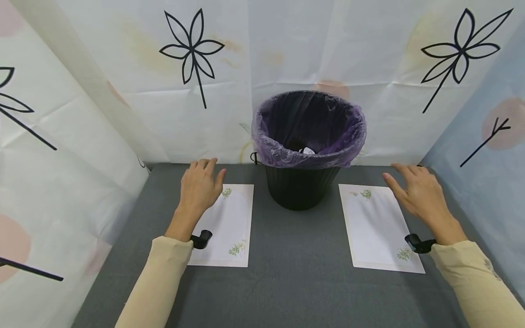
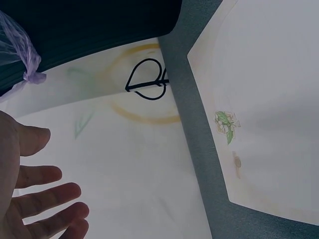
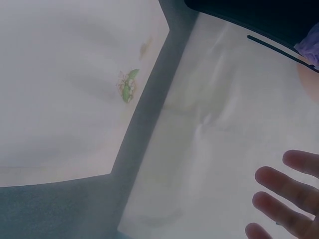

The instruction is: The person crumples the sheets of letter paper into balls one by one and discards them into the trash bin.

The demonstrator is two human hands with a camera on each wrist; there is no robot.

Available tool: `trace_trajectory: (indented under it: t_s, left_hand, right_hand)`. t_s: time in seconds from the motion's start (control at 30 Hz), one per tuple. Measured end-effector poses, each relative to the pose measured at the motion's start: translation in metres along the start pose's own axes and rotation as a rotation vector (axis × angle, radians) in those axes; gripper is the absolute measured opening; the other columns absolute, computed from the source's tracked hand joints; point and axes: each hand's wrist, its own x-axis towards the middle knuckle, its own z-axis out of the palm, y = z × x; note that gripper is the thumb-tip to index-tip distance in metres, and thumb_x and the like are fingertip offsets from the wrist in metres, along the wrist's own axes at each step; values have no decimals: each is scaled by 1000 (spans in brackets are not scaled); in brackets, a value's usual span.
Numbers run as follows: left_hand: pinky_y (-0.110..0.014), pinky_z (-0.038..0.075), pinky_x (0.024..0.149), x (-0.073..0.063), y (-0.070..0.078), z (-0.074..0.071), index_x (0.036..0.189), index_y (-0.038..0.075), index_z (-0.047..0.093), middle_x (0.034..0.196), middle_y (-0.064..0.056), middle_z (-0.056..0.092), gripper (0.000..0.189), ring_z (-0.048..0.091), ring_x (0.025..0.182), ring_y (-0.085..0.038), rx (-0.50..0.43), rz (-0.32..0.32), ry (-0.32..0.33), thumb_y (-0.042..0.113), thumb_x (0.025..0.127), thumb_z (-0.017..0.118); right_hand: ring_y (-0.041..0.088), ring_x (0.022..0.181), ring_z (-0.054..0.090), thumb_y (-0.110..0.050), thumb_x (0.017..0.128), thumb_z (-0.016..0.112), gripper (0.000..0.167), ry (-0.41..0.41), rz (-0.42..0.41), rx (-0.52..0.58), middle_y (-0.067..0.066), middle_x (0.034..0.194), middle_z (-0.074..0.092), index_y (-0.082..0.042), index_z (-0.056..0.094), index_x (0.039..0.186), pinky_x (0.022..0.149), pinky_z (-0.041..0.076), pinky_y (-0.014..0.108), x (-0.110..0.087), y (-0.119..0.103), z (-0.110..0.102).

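Two sheets of paper with green leaf prints lie on the grey table. My left hand hovers over the upper left part of the left sheet, fingers extended and holding nothing. Over the outer edge of the right sheet is my right hand, also bare, with its fingers spread. Between the sheets, toward the back, stands a dark bin lined with a purple plastic bag. A small crumpled white piece shows inside it. Both wrist views show loose, separated fingers, the left and the right.
White cloth walls with black flower drawings enclose the back and left of the grey table. On the right hangs a bluish cloth. The bin's knotted liner shows in the left wrist view.
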Motion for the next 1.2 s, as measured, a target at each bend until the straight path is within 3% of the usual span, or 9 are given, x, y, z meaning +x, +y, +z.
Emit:
trace_trajectory:
  t_s: [0.3, 0.67, 0.9, 1.03, 1.2]
  left_hand:
    - [-57, 54, 83, -8, 2, 1, 121, -6, 70, 117, -25, 68, 38, 63, 105, -44, -12, 2, -24, 25, 98, 68]
    - [-54, 58, 70, -20, 2, 8, 117, -4, 72, 108, -22, 71, 34, 68, 96, -40, -65, -40, -91, 23, 97, 68]
    - [-52, 57, 64, -30, 3, 16, 112, -2, 74, 97, -16, 73, 28, 69, 86, -37, -111, -59, -107, 20, 96, 69]
    - [-49, 55, 62, -34, 4, 20, 109, 2, 76, 94, -12, 74, 24, 68, 82, -32, -184, -92, -113, 21, 96, 70]
    - [-45, 54, 67, -39, 3, 26, 106, 4, 78, 90, -8, 74, 20, 69, 81, -26, -358, -163, -128, 19, 96, 69]
  right_hand:
    - [53, 112, 53, -41, 106, 51, 53, -54, 53, 22, 32, 119, 63, 8, 64, 121, 84, 42, 71, -9, -7, -2]
    - [43, 86, 66, -34, 105, 57, 39, -68, 29, 65, 23, 96, 72, 1, 73, 112, 65, 49, 62, -20, -14, 8]
    - [33, 75, 65, -32, 102, 61, 37, -75, 59, 92, 15, 87, 73, 2, 74, 109, 57, 46, 45, -28, -22, 22]
    - [30, 74, 66, -29, 100, 64, 32, -52, 75, 157, 11, 84, 73, 1, 76, 105, 57, 44, 38, -31, -31, 31]
    - [29, 76, 68, -22, 99, 67, 25, -36, 94, 298, 9, 86, 75, 0, 77, 103, 62, 51, 35, -35, -47, 44]
